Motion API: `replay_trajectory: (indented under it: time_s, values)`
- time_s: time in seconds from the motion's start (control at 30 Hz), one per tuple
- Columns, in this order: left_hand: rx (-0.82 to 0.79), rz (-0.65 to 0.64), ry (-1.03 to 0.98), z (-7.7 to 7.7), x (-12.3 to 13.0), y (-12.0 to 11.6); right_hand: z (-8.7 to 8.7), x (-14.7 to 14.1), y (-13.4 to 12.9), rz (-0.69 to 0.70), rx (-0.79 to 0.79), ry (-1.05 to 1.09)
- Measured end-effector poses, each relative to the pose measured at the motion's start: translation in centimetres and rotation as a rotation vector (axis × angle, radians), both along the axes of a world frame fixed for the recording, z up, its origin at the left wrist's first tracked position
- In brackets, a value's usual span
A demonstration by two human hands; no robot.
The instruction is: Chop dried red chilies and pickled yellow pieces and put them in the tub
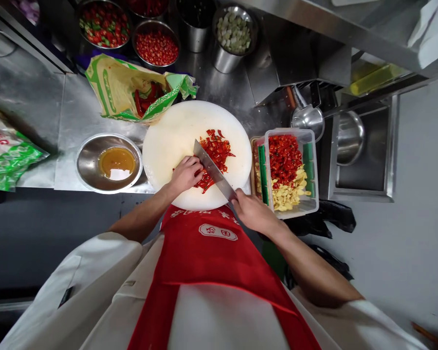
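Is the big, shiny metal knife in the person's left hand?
No, the right hand grips the broad, shiny metal knife, while the left hand is beside its blade.

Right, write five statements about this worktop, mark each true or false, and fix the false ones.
1. The right hand grips the broad rectangular steel cleaver. True.
2. The shallow round steel bowl holds amber liquid. True.
3. The left hand reaches into that bowl. False: it is over the round white cutting board, beside the cleaver.
4. The translucent rectangular plastic container holds only chopped red pieces. False: pale yellow pieces lie in it too.
5. Chopped glossy red peppers lie on the board. True.
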State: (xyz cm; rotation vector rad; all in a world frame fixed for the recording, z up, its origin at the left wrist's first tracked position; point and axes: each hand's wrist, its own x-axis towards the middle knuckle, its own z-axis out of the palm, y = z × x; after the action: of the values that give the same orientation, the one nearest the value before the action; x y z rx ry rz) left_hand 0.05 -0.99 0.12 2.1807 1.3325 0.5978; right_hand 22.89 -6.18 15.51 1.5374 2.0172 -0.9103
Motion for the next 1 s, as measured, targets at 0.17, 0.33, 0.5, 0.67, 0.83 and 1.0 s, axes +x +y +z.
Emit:
replay_trajectory:
  time_s: [0.17, 0.33, 0.5, 0.67, 0.83, 1.0]
  values:
    - [-0.024, -0.028, -0.004, 0.0, 0.1, 0.1, -5.8, -4.8, 3.6, -0.061, 0.146, 0.032]
    - [-0.012, -0.015, 0.020, 0.3, 0.1, 0.0, -5.6, -4.7, 6.3, -0.056, 0.173, 0.095]
    - [0.005, 0.001, 0.022, 0.2, 0.1, -0.2, -1.5, -1.1, 4.1, 0.003, 0.109, 0.086]
    - [-0.001, 0.033, 0.000, -0.1, 0.3, -0.5, -2.2, 0.3, -1.0, -0.032, 0.011, -0.017]
    - [-0.005, 0.007, 0.009, 0.4, 0.0, -0.5, -4.9, -1.7, -0.2, -0.073, 0.066, -0.024]
    - [0.003, -0.013, -0.063, 1.2, -1.5, -0.4, -2.7, -1.2, 1.0, -0.036, 0.174, 0.026]
